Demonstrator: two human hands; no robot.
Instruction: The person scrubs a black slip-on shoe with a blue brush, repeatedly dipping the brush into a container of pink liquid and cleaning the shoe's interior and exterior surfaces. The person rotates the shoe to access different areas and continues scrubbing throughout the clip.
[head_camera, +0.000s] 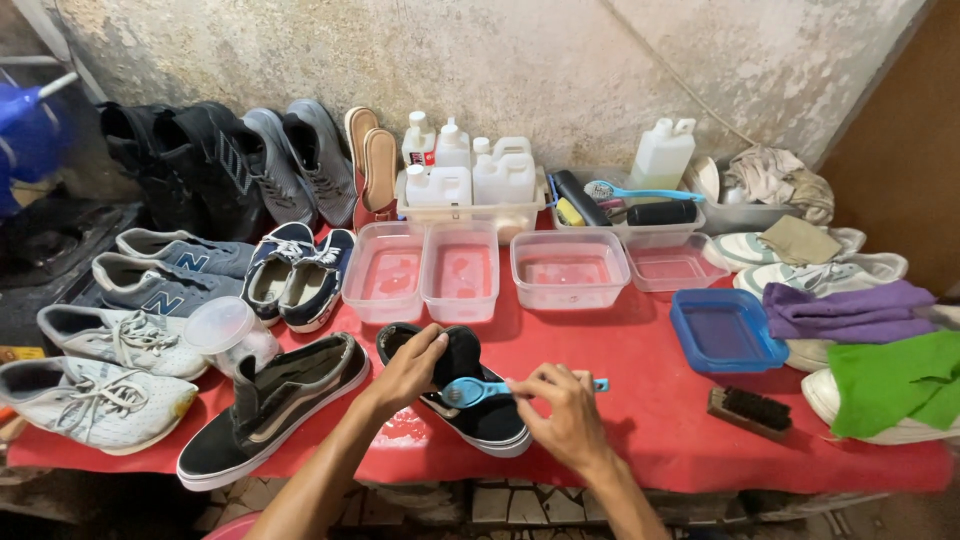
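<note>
1. Two bare forearms enter the view from about six o'clock; no sleeves reach the visible part of either arm.
2. The left hand (412, 366), toward nine o'clock of the pair, wears no glove, ring or bracelet that can be seen.
3. The right hand (565, 412), toward three o'clock, is likewise ungloved, with a bare wrist showing no watch or band.

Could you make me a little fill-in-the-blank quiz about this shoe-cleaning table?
1. The right hand holds a small ____ brush.
2. The left hand steadies a ____ shoe.
3. The table has a ____ cover.
4. The wooden brush lies near the ____ cloth.

Missing words: blue; black; red; green
</note>
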